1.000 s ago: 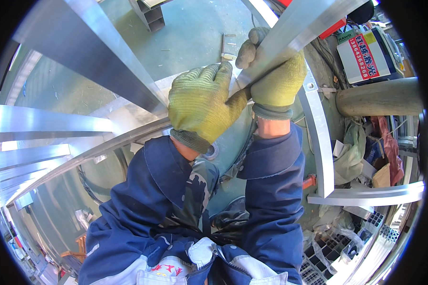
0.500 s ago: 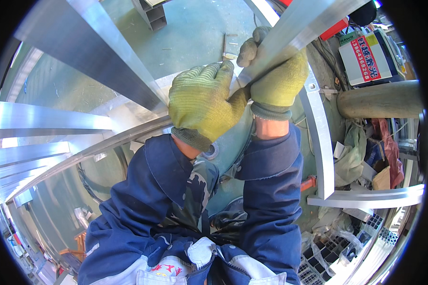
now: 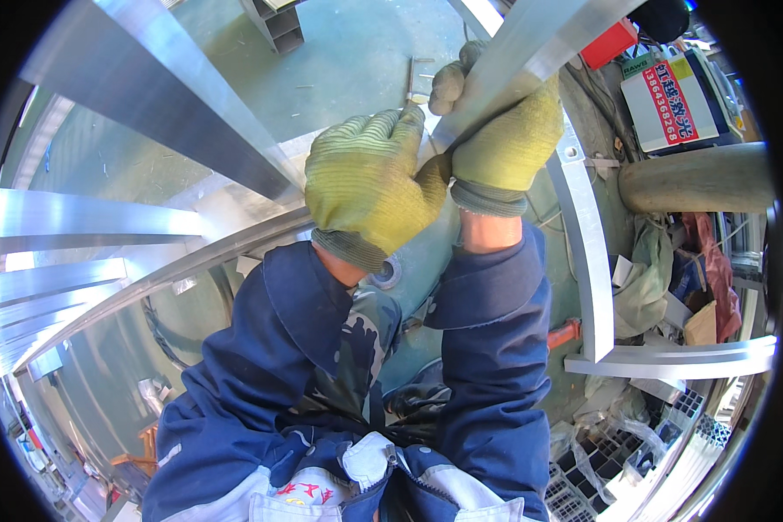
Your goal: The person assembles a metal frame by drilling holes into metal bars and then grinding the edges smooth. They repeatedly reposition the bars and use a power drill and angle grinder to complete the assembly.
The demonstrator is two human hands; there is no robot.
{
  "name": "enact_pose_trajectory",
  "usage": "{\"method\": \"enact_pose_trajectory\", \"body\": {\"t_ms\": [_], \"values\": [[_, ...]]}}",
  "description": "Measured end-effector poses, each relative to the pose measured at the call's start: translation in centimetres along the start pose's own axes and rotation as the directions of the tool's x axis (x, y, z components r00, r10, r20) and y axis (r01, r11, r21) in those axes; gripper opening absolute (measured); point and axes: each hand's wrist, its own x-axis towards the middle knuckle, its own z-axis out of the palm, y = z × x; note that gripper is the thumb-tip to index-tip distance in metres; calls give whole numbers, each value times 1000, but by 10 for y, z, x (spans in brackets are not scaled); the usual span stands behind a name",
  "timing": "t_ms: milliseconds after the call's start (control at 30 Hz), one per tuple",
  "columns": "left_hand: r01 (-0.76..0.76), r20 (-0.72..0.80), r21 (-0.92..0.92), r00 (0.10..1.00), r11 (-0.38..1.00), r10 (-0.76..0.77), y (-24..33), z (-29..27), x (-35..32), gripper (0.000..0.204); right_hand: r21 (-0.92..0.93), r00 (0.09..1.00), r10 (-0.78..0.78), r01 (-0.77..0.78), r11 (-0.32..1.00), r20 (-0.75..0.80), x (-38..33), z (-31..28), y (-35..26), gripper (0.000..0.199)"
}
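Both my hands wear yellow-green, ribbed work gloves. My right hand is wrapped around a bright square metal bar, its fingertips showing on the bar's far left side. The bar slants up and to the right from its lower end between my hands. My left hand is closed over the curved metal rail, fingers bent down on the far side, their tips hidden. Its thumb reaches right, close to the bar's lower end. Left of that hand, another wide metal bar rises from the rail.
More metal bars stick out at left. To the right are a curved metal frame piece, a thick beige pipe, a white box with a red label and a red box. Plastic-wrapped tubing lies lower right.
The bar in my right hand has tipped left at its upper end, and that hand has shifted slightly left with it. My left hand has barely moved on the rail.
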Motion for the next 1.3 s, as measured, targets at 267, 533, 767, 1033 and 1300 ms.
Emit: {"method": "enact_pose_trajectory", "body": {"t_ms": [267,533,767,1033,1300], "values": [[12,68,32,998,999,-14,2,-3,1,52,71,979,205,-205,976,12,8,1,-6,49],[79,280,-17,957,997,-71,2,-14,4,81,123,908,357,-388,913,220,25,-19,-9,52],[17,146,-162,989,987,7,-13,-16,-4,82,326,895,416,-446,833,163,30,-30,-6,53],[58,188,-200,982,978,-20,-13,-20,-1,69,345,901,405,-433,833,155,26,-16,-13,53],[120,254,-229,965,966,-59,-8,-17,4,59,-53,943,273,-268,962,188,24,-20,3,49]]}}
